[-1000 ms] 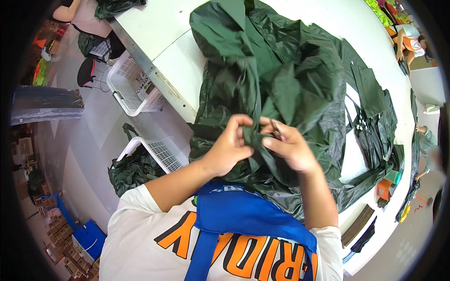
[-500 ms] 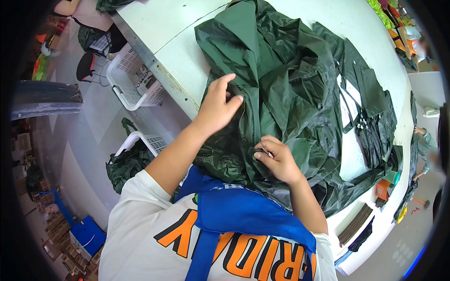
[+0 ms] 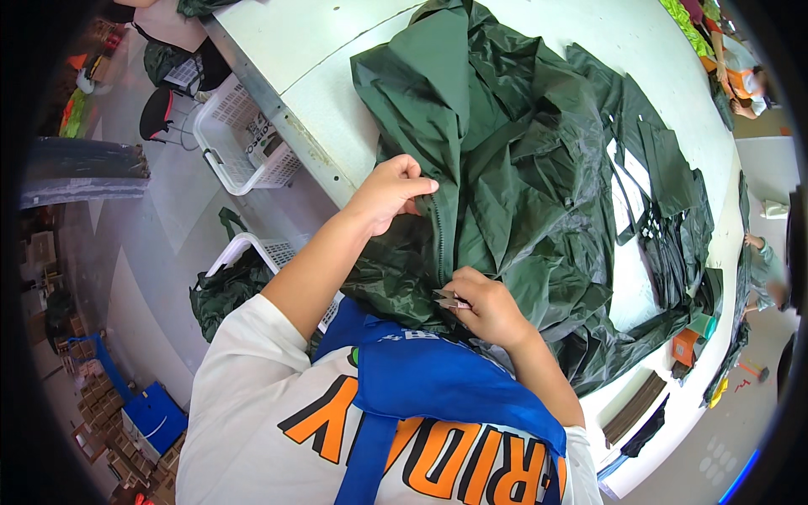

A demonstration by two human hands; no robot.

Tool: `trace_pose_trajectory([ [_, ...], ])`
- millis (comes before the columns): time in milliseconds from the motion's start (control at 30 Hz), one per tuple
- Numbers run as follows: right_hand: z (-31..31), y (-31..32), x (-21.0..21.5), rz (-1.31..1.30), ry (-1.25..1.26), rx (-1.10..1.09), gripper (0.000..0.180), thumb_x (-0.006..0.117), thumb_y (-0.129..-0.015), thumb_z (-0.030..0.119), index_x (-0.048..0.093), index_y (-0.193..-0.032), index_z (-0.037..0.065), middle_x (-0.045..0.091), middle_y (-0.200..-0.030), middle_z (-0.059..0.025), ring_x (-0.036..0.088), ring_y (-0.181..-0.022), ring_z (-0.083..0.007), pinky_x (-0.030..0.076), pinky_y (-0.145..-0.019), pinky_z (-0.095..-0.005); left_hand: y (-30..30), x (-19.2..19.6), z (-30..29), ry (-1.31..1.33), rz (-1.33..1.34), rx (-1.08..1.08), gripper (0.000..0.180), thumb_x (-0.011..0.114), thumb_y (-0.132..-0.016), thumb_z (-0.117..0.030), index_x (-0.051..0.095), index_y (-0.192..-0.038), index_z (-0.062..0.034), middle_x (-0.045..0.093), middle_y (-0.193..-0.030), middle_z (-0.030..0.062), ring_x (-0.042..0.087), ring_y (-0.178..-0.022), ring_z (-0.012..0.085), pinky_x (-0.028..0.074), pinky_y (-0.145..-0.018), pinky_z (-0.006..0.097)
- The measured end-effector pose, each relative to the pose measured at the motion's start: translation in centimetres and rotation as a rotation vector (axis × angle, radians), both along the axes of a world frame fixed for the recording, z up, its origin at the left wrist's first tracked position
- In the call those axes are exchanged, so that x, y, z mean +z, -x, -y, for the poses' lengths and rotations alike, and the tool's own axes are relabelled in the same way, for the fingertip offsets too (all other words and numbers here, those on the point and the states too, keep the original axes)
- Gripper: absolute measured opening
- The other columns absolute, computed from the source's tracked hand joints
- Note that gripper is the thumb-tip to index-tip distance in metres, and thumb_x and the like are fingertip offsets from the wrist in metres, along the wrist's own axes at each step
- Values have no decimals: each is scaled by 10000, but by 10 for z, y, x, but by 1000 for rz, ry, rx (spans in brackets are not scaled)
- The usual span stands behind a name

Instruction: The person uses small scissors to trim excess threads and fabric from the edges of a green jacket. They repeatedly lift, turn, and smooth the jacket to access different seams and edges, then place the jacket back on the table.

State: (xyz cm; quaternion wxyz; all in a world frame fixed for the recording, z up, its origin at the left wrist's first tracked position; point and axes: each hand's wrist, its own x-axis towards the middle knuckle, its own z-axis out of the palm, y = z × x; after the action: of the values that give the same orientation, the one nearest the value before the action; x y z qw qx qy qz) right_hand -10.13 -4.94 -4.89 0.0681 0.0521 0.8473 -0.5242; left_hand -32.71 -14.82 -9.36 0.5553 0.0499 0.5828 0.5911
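Your left hand [image 3: 391,192] is closed on the dark green jacket [image 3: 522,177], fingers curled over the fabric right at the upper stretch of the zipper [image 3: 440,240], pinning it near the bench's near edge. Your right hand [image 3: 486,305] sits lower on the same zipper line, fingers pinched shut around a small grey metal tool [image 3: 449,297]; it looks like thread snips, though the blades are too small to make out for sure. The tool's tip touches the fabric just beside the zipper's lower end.

The jacket lies spread and crumpled over the white bench [image 3: 353,50], its bulk reaching away from you toward the upper right, with the hem bunched against your body and hanging a little over the bench edge. More dark green garments [image 3: 673,244] are piled to the right of it, with white paper slips showing between the folds.

A blue strap and apron [image 3: 438,396] crosses your white shirt with orange lettering. Down to your left, beside the bench, stand two white plastic baskets: the nearer basket [image 3: 244,252] holds dark green cloth, the farther basket [image 3: 244,147] sits close to a black stool [image 3: 156,114]. An orange block [image 3: 683,347] rests near the bench's right end, and another person's hand [image 3: 752,241] shows at the far right rim.
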Motion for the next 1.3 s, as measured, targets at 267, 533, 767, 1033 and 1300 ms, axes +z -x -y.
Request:
trace_pose_trajectory([
  [267, -2, -10, -11, 5, 58, -61, 209, 603, -724, -22, 580, -929, 13, 551, -889, -128, 585, -748, -331, 475, -649, -378, -7, 0, 8, -40, -54, 10, 289, 614, -832, -8, 560, -1115, -21, 582, -870, 38, 569, -751, 104, 489, -684, 248],
  [533, 1, -10, -6, -25, 21, -68, 210, 606, -722, -18, 587, -928, 16, 551, -889, -129, 586, -747, -332, 474, -651, -386, -10, -6, 8, 66, -484, -36, 93, 691, -801, -85, 612, -835, -51, 528, -906, 34, 545, -727, 116, 467, -662, 242],
  [767, -3, -11, -3, -3, 34, -56, 173, 614, -756, 3, 591, -926, 21, 559, -893, -120, 587, -766, -302, 474, -670, -364, 1, 34, -3, -205, -1180, -74, 103, 650, -808, -55, 549, -796, -39, 600, -913, 69, 548, -855, 180, 430, -799, 294],
  [1033, -63, -6, 74, 64, 271, -483, 98, 599, -872, 90, 588, -922, 7, 514, -705, 12, 436, -661, -71, 361, -594, -226, -33, 86, -24, -585, -1407, -135, 142, 663, -789, -34, 534, -846, -55, 656, -927, 74, 571, -830, 257, 452, -763, 355],
  [1300, -61, 16, 87, -67, 107, -434, 147, 618, -855, 112, 550, -797, -5, 431, -622, -25, 373, -595, -100, 344, -544, -275, -52, 102, -28, -659, -1456, -112, 128, 663, -802, -40, 546, -853, -51, 656, -904, 94, 599, -790, 264, 466, -744, 360],
])
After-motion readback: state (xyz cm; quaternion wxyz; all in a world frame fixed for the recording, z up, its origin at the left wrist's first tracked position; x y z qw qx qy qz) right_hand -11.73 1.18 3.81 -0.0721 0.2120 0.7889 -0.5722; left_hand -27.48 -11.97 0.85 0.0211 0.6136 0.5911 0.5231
